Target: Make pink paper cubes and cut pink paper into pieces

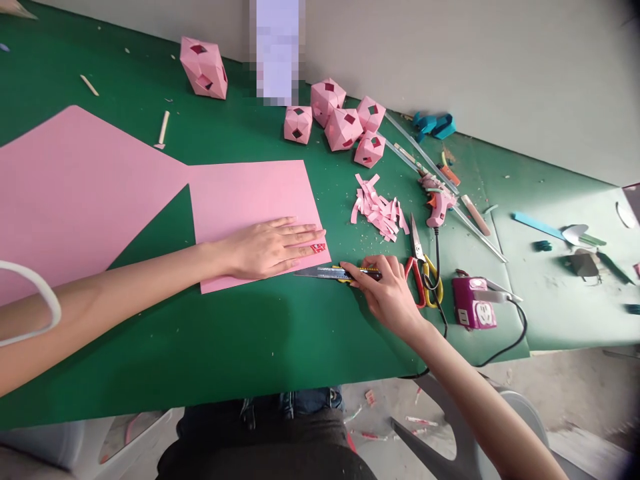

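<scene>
My left hand (pixel 267 248) lies flat on a pink paper sheet (pixel 245 193), its fingers stretched toward the sheet's right edge. A small red patterned piece (pixel 318 249) shows at the fingertips. My right hand (pixel 387 290) is wrapped around a utility knife (pixel 345 273) with a yellow and black handle. Its long blade is extended, pointing left along the sheet's lower right edge, just below my left fingers. Whether the blade touches the paper I cannot tell. Red and yellow handled scissors (pixel 420 267) lie right beside my right hand.
Behind are several folded pink paper shapes (pixel 344 129) and a pile of pink strips (pixel 380 210). A pink glue gun (pixel 439 203) and a purple power socket (pixel 474 303) with cords lie at right. A larger pink sheet (pixel 85 200) covers the left of the green table (pixel 240 347).
</scene>
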Demonstrator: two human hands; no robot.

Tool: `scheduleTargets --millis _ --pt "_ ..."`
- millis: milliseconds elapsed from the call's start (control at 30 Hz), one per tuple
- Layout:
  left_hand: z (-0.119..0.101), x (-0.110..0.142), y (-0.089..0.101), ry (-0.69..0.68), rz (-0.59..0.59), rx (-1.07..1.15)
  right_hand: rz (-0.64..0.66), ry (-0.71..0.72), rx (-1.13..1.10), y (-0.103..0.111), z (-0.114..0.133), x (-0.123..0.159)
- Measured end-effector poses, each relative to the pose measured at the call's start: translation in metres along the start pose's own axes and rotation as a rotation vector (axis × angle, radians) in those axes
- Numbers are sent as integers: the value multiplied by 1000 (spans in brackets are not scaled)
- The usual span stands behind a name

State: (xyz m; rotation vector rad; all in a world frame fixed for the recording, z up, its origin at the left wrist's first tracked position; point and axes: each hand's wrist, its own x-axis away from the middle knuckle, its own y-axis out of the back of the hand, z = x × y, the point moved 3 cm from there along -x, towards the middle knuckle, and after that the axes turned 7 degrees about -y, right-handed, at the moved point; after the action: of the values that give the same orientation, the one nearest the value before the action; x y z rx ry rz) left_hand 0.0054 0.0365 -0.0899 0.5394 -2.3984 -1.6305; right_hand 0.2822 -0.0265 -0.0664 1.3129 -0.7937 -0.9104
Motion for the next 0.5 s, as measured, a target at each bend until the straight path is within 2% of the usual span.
scheduleTargets --millis 167,300,500 --pt "1 0 -2 -3 6 -2 6 -36 -33 0 0 7" --pt "1 1 -1 -2 -3 18 -57 -120 -32 0 0 14" --pt "2 1 -3 -19 -9 -26 -106 -160 -1 -2 17 16"
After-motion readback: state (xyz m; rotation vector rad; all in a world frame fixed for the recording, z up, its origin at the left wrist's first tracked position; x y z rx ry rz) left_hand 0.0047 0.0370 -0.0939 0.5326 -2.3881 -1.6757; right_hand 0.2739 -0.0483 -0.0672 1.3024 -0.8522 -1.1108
